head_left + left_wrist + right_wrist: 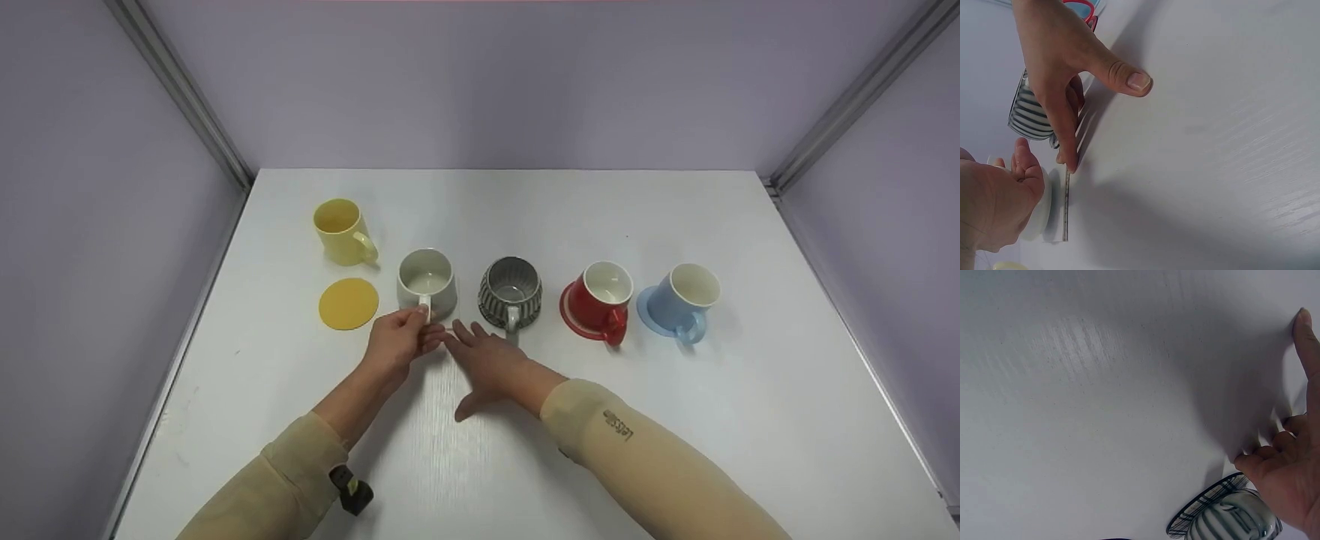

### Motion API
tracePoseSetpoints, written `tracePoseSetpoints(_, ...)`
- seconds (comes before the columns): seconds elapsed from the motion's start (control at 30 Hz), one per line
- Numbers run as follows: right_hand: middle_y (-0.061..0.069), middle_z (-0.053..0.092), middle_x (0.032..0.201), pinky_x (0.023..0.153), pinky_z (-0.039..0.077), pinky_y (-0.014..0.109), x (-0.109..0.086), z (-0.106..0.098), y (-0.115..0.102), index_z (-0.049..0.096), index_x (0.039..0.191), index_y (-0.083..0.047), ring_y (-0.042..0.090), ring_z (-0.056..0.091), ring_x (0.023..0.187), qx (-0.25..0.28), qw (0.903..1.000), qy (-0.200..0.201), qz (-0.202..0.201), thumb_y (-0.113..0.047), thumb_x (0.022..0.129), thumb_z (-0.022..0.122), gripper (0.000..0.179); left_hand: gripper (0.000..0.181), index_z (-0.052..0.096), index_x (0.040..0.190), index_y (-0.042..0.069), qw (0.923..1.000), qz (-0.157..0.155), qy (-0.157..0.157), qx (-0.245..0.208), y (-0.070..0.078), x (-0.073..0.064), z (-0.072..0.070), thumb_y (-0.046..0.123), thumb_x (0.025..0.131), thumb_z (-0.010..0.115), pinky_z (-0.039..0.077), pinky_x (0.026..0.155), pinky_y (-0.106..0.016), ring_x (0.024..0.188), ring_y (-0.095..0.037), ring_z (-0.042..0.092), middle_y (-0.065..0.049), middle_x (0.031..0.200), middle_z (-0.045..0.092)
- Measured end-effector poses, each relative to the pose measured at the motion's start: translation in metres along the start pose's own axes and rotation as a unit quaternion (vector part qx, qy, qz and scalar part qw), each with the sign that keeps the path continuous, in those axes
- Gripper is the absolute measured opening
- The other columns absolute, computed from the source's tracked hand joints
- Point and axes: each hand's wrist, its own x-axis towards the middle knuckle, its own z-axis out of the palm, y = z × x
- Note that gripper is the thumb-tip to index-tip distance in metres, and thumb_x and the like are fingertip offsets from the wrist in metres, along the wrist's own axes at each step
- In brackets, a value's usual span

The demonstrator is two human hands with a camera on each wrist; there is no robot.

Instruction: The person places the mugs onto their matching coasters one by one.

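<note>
My left hand (394, 343) pinches the handle of a white mug (444, 294) between thumb and fingers. In the left wrist view a thin, light coaster (1066, 211) shows edge-on below this mug, with a gap between them. My right hand (491, 366) has its fingers stretched out and thumb spread, palm down. Its fingertips touch the coaster's edge, close to the left hand's fingers. Just beyond the right hand stands a grey striped mug (495, 300), which sits on a plaid coaster (1199, 509) in the right wrist view. Most of the light coaster is hidden in the head view.
A yellow mug (345, 244) stands at the back left, behind a round yellow coaster (349, 304). To the right, a red mug (596, 306) sits on a red coaster (568, 316), and a light blue mug (671, 304) on a blue coaster (649, 321). Panels surround the white table (450, 480).
</note>
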Motion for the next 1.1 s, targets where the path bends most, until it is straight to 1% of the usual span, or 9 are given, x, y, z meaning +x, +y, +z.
tracePoseSetpoints(0.27, 0.019, 0.020, 0.174, 0.124, 0.035, 0.053, 0.0004, 0.0007, -0.0009, 0.024, 0.169, -0.010, 0.046, 0.027, 0.156, -0.005, 1.0000, 0.001, 0.003, -0.064, 0.075, 0.091, 0.128, 0.034, 0.062, 0.118, -0.021, 1.0000, 0.005, -0.005, 0.000, -0.0022, 0.0007, -0.0003, 0.012, 0.113, 0.053, 0.063, 0.070, -0.024, 0.075, -0.017, 0.076, -0.018, 0.088, 0.075)
tracePoseSetpoints(0.47, 0.018, 0.019, 0.174, 0.124, 0.036, 0.053, 0.0008, 0.0009, -0.0004, 0.022, 0.170, -0.011, 0.045, 0.026, 0.157, -0.006, 1.0000, -0.002, 0.004, -0.064, 0.075, 0.091, 0.128, 0.034, 0.062, 0.117, -0.020, 1.0000, 0.003, -0.004, -0.005, -0.0040, 0.0022, 0.0001, 0.013, 0.112, 0.054, 0.062, 0.069, -0.023, 0.074, -0.016, 0.075, -0.017, 0.086, 0.074)
tracePoseSetpoints(0.77, 0.019, 0.018, 0.174, 0.124, 0.034, 0.052, 0.0019, 0.0012, 0.0002, 0.021, 0.170, -0.011, 0.046, 0.025, 0.157, -0.007, 1.0000, -0.006, 0.004, -0.065, 0.075, 0.090, 0.129, 0.033, 0.062, 0.116, -0.020, 1.0000, 0.007, -0.002, -0.004, -0.0036, 0.0009, -0.0002, 0.012, 0.112, 0.054, 0.064, 0.070, -0.025, 0.075, -0.018, 0.076, -0.019, 0.088, 0.074)
tracePoseSetpoints(1.1, 0.018, 0.018, 0.175, 0.125, 0.033, 0.051, 0.0022, 0.0016, 0.0003, 0.022, 0.170, -0.012, 0.046, 0.025, 0.157, -0.004, 0.9999, -0.008, 0.007, -0.065, 0.075, 0.090, 0.129, 0.035, 0.062, 0.118, -0.021, 1.0000, 0.003, -0.004, 0.001, -0.0041, 0.0013, -0.0020, 0.012, 0.113, 0.052, 0.063, 0.071, -0.024, 0.076, -0.017, 0.076, -0.018, 0.088, 0.075)
